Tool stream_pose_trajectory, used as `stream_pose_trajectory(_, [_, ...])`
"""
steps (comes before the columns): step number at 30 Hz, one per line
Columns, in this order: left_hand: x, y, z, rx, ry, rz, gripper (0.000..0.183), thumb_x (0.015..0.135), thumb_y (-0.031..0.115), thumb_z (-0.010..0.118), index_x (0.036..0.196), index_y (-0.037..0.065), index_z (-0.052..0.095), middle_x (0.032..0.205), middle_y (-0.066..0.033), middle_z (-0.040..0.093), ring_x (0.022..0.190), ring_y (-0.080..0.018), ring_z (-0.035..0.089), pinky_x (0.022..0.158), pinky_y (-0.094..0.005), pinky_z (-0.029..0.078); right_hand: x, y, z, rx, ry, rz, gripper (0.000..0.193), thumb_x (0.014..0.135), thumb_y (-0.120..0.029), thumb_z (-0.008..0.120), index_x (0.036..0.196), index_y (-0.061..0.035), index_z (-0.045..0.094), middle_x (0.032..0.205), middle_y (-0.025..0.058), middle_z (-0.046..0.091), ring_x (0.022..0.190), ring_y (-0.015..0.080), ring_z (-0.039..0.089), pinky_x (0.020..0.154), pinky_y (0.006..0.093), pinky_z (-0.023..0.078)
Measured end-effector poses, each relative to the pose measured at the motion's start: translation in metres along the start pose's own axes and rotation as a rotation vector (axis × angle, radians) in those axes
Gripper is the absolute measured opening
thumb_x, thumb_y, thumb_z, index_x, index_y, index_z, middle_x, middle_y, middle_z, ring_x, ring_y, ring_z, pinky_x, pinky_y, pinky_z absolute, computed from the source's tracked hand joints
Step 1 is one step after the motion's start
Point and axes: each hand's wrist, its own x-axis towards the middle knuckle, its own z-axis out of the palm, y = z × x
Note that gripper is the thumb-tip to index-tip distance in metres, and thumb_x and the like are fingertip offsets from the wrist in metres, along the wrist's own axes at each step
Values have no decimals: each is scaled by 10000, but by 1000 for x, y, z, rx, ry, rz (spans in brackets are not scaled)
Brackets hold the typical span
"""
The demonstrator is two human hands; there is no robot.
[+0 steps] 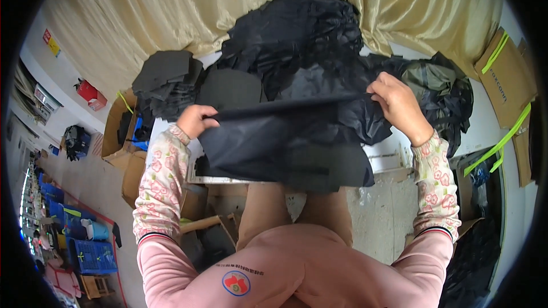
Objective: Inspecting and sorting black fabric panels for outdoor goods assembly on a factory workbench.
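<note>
A sheet of thin black fabric (274,137) is stretched between my two hands, its upper edge pulled nearly straight. My left hand (197,121) pinches the left corner between thumb and fingers. At the other end my right hand (394,100) grips the right part of that edge, slightly higher than the left. The cloth hangs down over the near edge of the white table (379,159), just above my knees. A stiffer dark grey piece (337,168) shows at its lower right; whether the two are joined I cannot tell.
A large heap of black fabric (297,28) fills the table's back against gold curtains (154,5). Stacked dark grey panels (162,80) lie to its left, and an olive and black bundle (436,85) to its right. Cardboard boxes (508,80) flank the table. Blue crates (94,254) stand farther left.
</note>
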Motion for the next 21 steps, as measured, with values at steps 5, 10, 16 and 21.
stream_pose_trajectory(5, [-41, -8, 13, 175, 267, 0, 123, 769, 28, 668, 889, 40, 691, 836, -120, 657, 787, -283, 648, 708, -323, 501, -57, -29, 26, 8, -46, -39, 226, 662, 33, 577, 858, -63, 635, 744, 78, 483, 732, 258, 540, 625, 366, 439])
stream_pose_trajectory(10, [-75, -43, 63, 214, 283, -93, 169, 759, -23, 635, 894, 64, 688, 860, -94, 653, 781, -272, 646, 708, -331, 511, -115, -58, 82, 29, -303, -45, 231, 692, -83, 632, 919, -80, 673, 772, 58, 490, 781, 228, 528, 699, 336, 420])
stream_pose_trajectory(16, [-97, -60, 98, 279, 192, -82, 212, 717, -40, 626, 888, 74, 678, 861, -89, 639, 816, -311, 626, 744, -377, 515, -112, -73, 85, 189, -569, 89, 339, 736, -254, 707, 1023, -78, 663, 938, 58, 573, 931, 239, 552, 813, 346, 440])
stream_pose_trajectory(21, [-98, -73, 96, 244, 130, -52, 305, 709, -94, 595, 957, 71, 657, 986, -126, 599, 888, -341, 605, 793, -382, 502, -105, -89, 116, 218, -534, -82, 751, 768, -406, 676, 1384, -74, 404, 1442, 118, 380, 1360, 290, 313, 1120, 421, 255])
